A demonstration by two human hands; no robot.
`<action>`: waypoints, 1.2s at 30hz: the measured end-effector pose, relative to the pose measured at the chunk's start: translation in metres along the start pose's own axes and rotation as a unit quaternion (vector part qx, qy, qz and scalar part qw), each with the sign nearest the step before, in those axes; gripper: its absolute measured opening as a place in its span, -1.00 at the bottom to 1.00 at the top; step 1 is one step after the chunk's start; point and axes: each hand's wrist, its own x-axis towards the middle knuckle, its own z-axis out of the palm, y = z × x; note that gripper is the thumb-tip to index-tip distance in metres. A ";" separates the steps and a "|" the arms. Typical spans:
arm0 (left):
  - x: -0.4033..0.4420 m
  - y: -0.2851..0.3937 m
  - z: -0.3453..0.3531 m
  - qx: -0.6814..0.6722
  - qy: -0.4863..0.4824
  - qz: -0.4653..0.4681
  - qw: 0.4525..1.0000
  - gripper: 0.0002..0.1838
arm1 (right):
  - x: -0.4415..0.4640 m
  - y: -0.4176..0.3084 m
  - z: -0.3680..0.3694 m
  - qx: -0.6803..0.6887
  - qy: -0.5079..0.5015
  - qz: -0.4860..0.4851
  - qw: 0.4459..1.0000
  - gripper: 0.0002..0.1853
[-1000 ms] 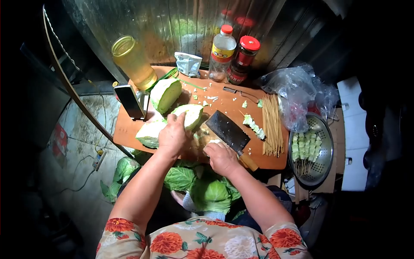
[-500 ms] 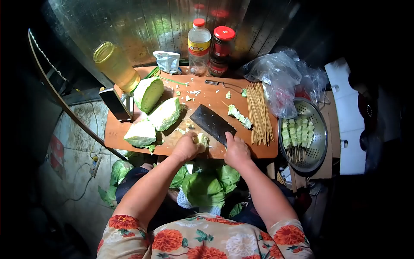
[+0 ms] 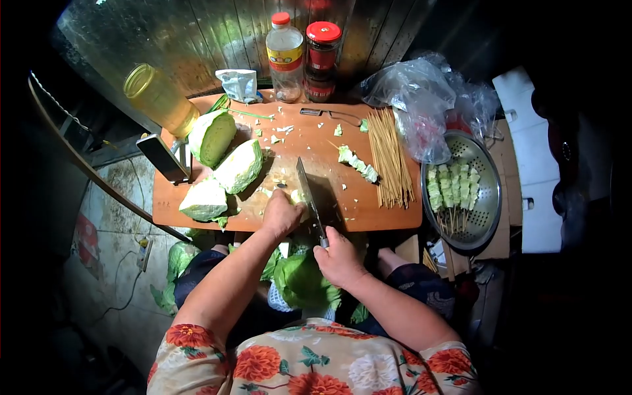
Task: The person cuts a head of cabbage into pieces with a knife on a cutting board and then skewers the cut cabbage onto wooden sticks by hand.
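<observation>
Steadying cabbage pc (image 3: 297, 197) on surface (image 3: 362, 214), L hand (image 3: 282, 214) clamped on it; R hand (image 3: 340, 258) closed round cleaver (image 3: 307, 191) handle, blade just beside pc. Prob. cutting step; needs L fingertips clear.

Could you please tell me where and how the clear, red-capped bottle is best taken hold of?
I would grip the upright clear bottle around its label, coming from the person's side: its body looks roughly cylindrical and open there, while the red-lidded jar crowds its right side.
</observation>
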 end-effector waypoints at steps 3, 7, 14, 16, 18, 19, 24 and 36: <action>-0.001 0.002 0.000 0.041 0.024 0.027 0.998 -0.58 | 0.001 -0.009 -0.003 -0.002 -0.035 0.028 0.999 -0.62; 0.001 0.002 0.000 0.051 0.028 0.042 0.997 -0.59 | -0.004 -0.017 -0.004 -0.006 -0.046 0.039 0.998 -0.62; 0.007 -0.001 0.001 0.036 0.005 0.044 0.998 -0.65 | 0.002 -0.009 -0.003 0.000 -0.067 0.036 0.997 -0.64; 0.010 -0.003 0.002 0.032 0.000 0.036 0.999 -0.66 | 0.009 0.003 0.000 0.028 -0.082 0.067 0.994 -0.71; 0.010 -0.003 0.003 0.028 -0.006 0.031 0.999 -0.66 | 0.015 0.010 0.006 0.029 -0.079 0.058 0.995 -0.71; 0.010 -0.002 0.002 0.041 -0.002 0.034 0.999 -0.67 | 0.018 0.008 0.011 -0.001 -0.054 0.054 0.997 -0.69; 0.001 0.004 -0.005 0.049 0.003 0.041 0.998 -0.66 | 0.013 0.008 0.038 -0.028 0.062 0.001 0.998 -0.61; 0.054 -0.039 0.002 -0.151 -0.060 0.205 0.965 -0.36 | 0.012 -0.009 -0.022 0.020 0.053 0.025 0.998 -0.71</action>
